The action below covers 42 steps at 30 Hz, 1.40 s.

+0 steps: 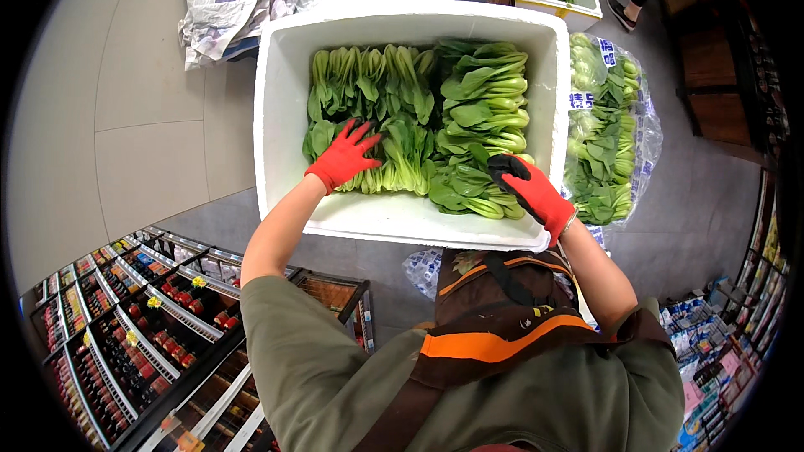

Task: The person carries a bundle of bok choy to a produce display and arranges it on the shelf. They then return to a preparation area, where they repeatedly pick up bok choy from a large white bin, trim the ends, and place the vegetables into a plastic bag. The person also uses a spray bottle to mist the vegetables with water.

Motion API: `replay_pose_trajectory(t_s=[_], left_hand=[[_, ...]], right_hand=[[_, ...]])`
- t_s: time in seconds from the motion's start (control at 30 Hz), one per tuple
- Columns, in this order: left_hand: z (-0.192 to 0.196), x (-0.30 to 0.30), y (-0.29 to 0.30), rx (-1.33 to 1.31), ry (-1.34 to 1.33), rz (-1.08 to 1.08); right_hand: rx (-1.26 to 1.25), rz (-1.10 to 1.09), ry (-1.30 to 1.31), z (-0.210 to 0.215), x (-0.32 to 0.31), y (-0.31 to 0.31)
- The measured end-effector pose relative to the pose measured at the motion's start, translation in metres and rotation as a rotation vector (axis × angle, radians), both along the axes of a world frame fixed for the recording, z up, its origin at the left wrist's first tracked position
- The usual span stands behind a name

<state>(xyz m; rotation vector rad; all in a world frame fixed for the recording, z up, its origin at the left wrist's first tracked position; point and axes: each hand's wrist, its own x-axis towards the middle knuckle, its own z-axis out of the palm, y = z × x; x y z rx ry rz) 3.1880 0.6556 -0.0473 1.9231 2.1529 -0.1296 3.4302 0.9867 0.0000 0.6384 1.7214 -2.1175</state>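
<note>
A white foam box (280,117) in front of me holds rows of green bok choy (484,109), with pale stalks and dark leaves. My left hand (345,156), in a red glove, lies with fingers spread on the leaves of the near left row. At the near right, my right hand (536,191) wears a red glove with a black palm. It reaches over the box's right side, its fingers apart beside the stalk ends of the right-hand row. Part of its fingertips is hard to make out.
Right of the box lies a clear plastic bag (645,130) of more bok choy. Behind it stands another foam box (586,2) of greens. Crumpled newspaper (219,0) lies at the back left. Shop shelves (159,326) rise at the near left; a person's feet (621,12) show at the back right.
</note>
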Motion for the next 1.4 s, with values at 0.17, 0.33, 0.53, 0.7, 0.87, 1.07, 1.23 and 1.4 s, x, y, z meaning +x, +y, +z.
replay_pose_trajectory(t_s=[0.17, 0.33, 0.53, 0.7, 0.87, 1.07, 1.23, 1.4], left_hand=[[-0.003, 0.035, -0.003, 0.137, 0.050, 0.643], [0.007, 0.075, 0.020, -0.054, -0.413, 1.299], [0.016, 0.079, 0.069, -0.071, -0.273, 1.028], [-0.038, 0.063, 0.044, -0.076, -0.318, 1.036], [-0.037, 0.052, 0.037, -0.109, -0.269, 0.878], [-0.031, 0.062, 0.060, -0.227, -0.153, 0.848], [0.013, 0.063, 0.083, -0.402, -0.042, 0.873], [0.014, 0.078, 0.112, -0.149, -0.098, 0.720]], right_hand=[[-0.069, -0.074, 0.003, -0.003, 0.014, 0.007], [-0.122, -0.072, 0.001, 0.010, 0.020, 0.008], [-0.152, -0.074, -0.020, 0.010, 0.025, 0.007], [-0.153, -0.055, -0.059, 0.019, 0.029, 0.014], [-0.188, -0.070, -0.042, 0.017, 0.042, 0.026], [-0.208, -0.058, -0.026, 0.036, 0.051, 0.036], [-0.193, -0.111, 0.015, 0.056, 0.073, 0.056], [-0.176, -0.259, -0.047, 0.064, 0.104, 0.075]])
